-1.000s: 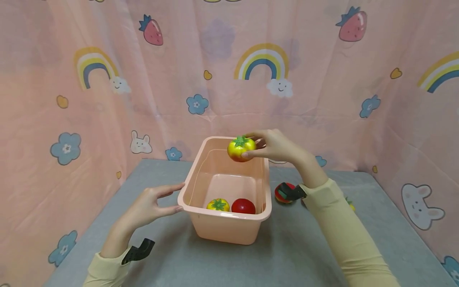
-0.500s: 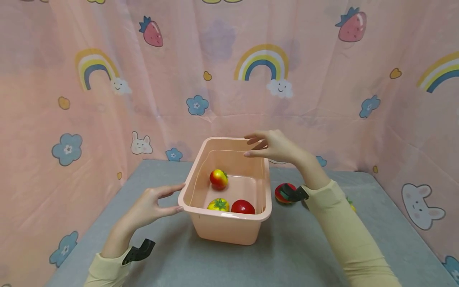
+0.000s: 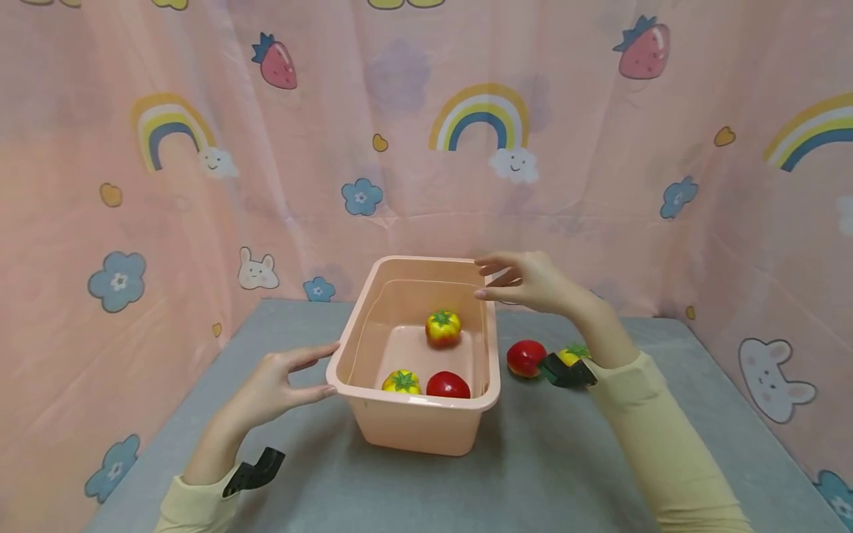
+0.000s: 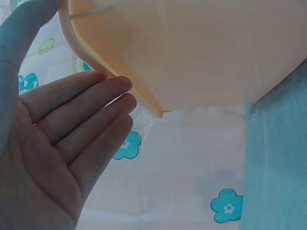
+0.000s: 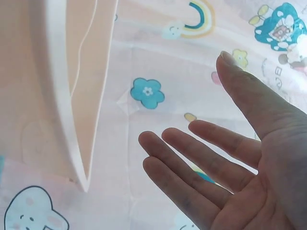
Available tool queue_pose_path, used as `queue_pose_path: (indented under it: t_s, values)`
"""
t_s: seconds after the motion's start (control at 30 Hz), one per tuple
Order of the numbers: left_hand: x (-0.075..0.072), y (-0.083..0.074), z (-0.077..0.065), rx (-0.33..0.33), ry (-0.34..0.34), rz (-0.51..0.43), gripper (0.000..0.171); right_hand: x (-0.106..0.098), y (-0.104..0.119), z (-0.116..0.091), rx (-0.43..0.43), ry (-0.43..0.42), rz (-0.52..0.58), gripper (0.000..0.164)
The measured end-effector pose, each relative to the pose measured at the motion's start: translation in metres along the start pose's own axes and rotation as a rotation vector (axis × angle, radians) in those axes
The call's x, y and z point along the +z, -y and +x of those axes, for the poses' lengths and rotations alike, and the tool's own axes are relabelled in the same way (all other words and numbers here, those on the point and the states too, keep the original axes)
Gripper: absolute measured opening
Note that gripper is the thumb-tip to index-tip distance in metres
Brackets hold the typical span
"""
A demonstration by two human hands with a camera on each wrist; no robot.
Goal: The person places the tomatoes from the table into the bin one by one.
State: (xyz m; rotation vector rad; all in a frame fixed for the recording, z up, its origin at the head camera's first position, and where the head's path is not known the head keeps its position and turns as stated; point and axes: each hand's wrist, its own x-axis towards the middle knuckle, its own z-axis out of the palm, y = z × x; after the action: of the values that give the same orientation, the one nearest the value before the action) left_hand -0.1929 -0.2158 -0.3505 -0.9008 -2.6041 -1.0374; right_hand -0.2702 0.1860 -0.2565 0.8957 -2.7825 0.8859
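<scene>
In the head view a pink plastic basin [image 3: 423, 424] stands on the table. My left hand [image 3: 276, 389] touches its left rim with straight fingers and thumb; the left wrist view shows the fingertips [image 4: 125, 85] against the rim. My right hand [image 3: 529, 281] hovers at the far right rim, fingers spread and holding nothing; in the right wrist view the palm is bare. A yellow-and-red toy fruit with a green leafy top [image 3: 443, 329] lies inside the basin. Nearer the front wall are a similar yellow fruit [image 3: 402, 382] and a shiny red fruit [image 3: 448, 385], both partly hidden by the rim.
Right of the basin a red fruit [image 3: 526, 358] lies on the grey table [image 3: 300, 474]. Beside it is a yellow fruit with a green top [image 3: 574, 354], partly behind my right wrist's black strap [image 3: 566, 371]. A patterned pink curtain [image 3: 320, 133] hangs behind.
My right hand has let go of the yellow-and-red toy fruit, which dropped into the basin and rolled rightward. That hand then shifted right. The left hand stays at the rim.
</scene>
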Motion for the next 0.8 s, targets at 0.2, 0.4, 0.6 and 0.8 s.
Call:
queue_pose_path:
  t_s: [0.2, 0.4, 0.6, 0.8]
  values:
    - [0.001, -0.001, 0.0, 0.008, -0.01, 0.003, 0.055, -0.004, -0.007, -0.011, 0.006, -0.01, 0.031, 0.053]
    - [0.002, 0.001, 0.0, 0.0, -0.019, 0.012, 0.056, -0.006, -0.014, -0.022, 0.061, -0.018, 0.022, 0.055]
    - [0.002, 0.001, -0.001, 0.016, -0.027, 0.018, 0.055, -0.008, -0.02, -0.032, 0.097, -0.026, 0.018, 0.058]
    - [0.001, -0.002, -0.001, -0.006, -0.012, 0.015, 0.056, -0.012, -0.026, -0.042, 0.111, -0.03, 0.01, 0.056]
